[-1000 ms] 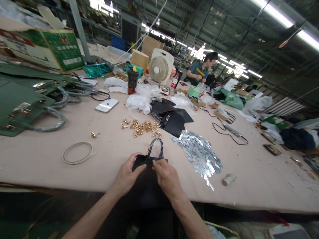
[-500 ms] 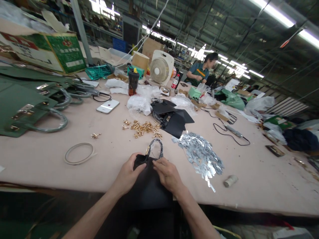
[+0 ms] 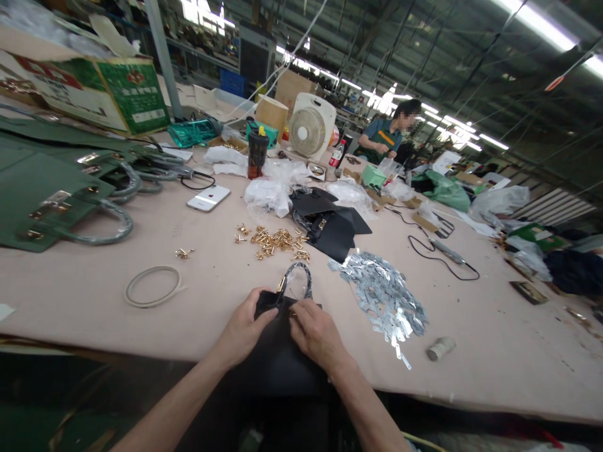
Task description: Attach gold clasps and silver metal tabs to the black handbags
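A black handbag stands upright at the table's front edge, its plastic-wrapped handle pointing up. My left hand grips the bag's top edge on the left, thumb on the front panel and fingers behind. On the right, my right hand has its fingers bent and closed on the bag's upper edge by the base of the handle. A tiny gold spot shows at those fingertips; what it is, I cannot make out. Beyond the bag lies a pile of gold metal fittings, with flat silver metal plates to its right.
Green handbags lie at left, near a phone and a coiled strip. Black bag pieces, a fan and a cup are further back. A thread spool and a corded tool lie right. A co-worker sits beyond.
My right hand's fingers have shifted slightly and curled more at the handle's base. The left hand keeps its hold on the bag. The whole view has turned a little to the left.
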The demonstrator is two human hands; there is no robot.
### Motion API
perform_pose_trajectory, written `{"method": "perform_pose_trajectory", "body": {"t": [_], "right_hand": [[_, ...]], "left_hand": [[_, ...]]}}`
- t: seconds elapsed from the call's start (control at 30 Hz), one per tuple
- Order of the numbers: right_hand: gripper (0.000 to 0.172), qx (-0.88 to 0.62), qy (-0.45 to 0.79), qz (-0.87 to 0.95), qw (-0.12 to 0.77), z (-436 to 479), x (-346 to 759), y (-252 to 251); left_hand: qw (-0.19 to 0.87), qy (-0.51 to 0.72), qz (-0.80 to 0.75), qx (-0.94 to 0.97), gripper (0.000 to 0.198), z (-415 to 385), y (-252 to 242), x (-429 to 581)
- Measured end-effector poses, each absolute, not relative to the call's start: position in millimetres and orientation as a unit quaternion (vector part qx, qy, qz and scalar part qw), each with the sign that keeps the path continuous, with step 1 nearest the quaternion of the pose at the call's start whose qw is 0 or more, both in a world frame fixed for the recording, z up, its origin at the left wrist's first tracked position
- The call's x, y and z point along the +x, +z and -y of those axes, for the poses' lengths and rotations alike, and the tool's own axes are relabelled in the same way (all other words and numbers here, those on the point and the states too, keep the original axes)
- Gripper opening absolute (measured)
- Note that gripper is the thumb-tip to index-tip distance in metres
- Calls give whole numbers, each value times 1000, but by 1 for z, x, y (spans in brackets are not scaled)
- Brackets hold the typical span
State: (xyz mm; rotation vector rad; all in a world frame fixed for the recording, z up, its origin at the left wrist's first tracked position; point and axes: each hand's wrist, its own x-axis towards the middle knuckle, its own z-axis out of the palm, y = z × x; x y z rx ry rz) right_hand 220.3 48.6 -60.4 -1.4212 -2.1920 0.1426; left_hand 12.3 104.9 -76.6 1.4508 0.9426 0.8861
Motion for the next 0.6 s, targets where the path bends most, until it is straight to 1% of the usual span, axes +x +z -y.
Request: {"method": "perform_pose_trajectory", "body": {"t": [0.13,0.33,0.5,0.6], "right_hand": [[20,-507,57,825,245,-53,223,-61],[20,-506,48,815,278,-54,221,-67],[25,-511,50,805,297,-49,220,-71],[29,-518,75,782,338,-43,222,-72]], "left_hand": [[566,378,-401,613,33,-104,-74,13],[561,379,-400,617,34,-105,-73,14],[560,384,-401,615,33,-105,-76,14],[557,385,-405,615,33,-104,-78,14]]}}
